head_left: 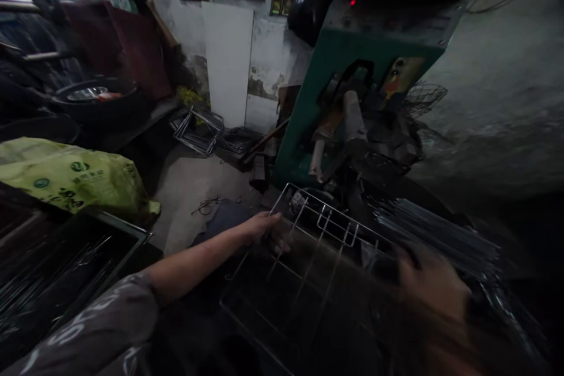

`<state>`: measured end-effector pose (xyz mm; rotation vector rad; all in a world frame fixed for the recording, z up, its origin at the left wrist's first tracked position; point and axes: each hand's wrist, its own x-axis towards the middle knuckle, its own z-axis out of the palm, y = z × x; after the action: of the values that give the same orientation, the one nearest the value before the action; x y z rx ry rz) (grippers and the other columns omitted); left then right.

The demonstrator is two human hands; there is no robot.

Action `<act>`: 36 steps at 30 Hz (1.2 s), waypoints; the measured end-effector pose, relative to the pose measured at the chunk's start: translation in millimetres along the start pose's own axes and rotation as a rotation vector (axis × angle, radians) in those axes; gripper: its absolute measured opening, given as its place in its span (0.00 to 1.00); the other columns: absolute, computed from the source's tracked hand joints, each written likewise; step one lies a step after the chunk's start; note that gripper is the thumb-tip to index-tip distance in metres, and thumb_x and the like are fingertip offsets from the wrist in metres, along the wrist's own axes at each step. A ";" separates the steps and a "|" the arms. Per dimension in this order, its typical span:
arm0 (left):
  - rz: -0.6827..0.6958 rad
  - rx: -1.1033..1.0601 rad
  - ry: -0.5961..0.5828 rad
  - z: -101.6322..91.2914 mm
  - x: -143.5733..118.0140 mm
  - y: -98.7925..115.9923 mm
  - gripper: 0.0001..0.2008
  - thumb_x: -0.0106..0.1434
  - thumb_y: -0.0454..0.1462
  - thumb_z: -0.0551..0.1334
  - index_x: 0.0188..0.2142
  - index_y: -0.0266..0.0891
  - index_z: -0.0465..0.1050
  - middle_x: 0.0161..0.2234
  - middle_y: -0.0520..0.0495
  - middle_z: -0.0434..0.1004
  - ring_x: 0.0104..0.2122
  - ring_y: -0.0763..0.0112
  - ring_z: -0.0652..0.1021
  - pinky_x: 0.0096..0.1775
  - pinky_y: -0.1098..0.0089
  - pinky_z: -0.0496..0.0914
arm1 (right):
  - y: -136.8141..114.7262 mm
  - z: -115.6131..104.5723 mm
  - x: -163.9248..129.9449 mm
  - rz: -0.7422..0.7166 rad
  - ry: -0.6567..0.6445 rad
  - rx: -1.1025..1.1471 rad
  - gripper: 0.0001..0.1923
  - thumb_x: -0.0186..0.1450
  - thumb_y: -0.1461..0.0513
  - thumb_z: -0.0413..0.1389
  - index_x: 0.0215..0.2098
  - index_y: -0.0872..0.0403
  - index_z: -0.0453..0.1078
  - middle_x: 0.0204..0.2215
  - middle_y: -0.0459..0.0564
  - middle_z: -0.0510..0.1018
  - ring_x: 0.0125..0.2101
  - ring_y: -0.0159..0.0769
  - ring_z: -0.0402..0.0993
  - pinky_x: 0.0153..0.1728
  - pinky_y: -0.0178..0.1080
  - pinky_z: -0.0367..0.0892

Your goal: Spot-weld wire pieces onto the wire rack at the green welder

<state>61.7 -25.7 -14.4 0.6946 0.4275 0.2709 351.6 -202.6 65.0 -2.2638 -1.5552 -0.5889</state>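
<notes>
A wire rack [304,276] of thin metal rods lies in front of me, tilted, with a smaller wire loop on its far side. My left hand [269,232] is closed round its left side, thumb on top and fingertips showing below the rods. My right hand [434,285] is by the rack's right end, smeared by motion. Whether it touches the rack or holds anything, I cannot tell. The rack's near right part fades into shadow. Just beyond the rack stands a green machine [299,123] with a lit red light and thick rod-like arms.
A bundle of metal rods [436,232] lies on the right. Wire frames [200,132] are stacked on the floor near the wall. To the left are a yellow-green sack [79,176] and a dark bin [127,226] of thin rods. A white board [228,64] leans against the wall.
</notes>
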 end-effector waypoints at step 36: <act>0.072 -0.112 -0.065 -19.3 -5.6 -22.7 0.30 0.55 0.54 0.66 0.46 0.35 0.60 0.33 0.32 0.80 0.30 0.50 0.82 0.27 0.63 0.73 | -68.0 46.3 42.4 -0.520 -0.165 -0.246 0.13 0.61 0.69 0.54 0.43 0.55 0.73 0.28 0.50 0.76 0.32 0.41 0.67 0.33 0.40 0.58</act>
<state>50.1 -33.9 -41.1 0.6077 0.3230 0.3368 308.2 -122.3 49.3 -2.1099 -2.2945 -0.7773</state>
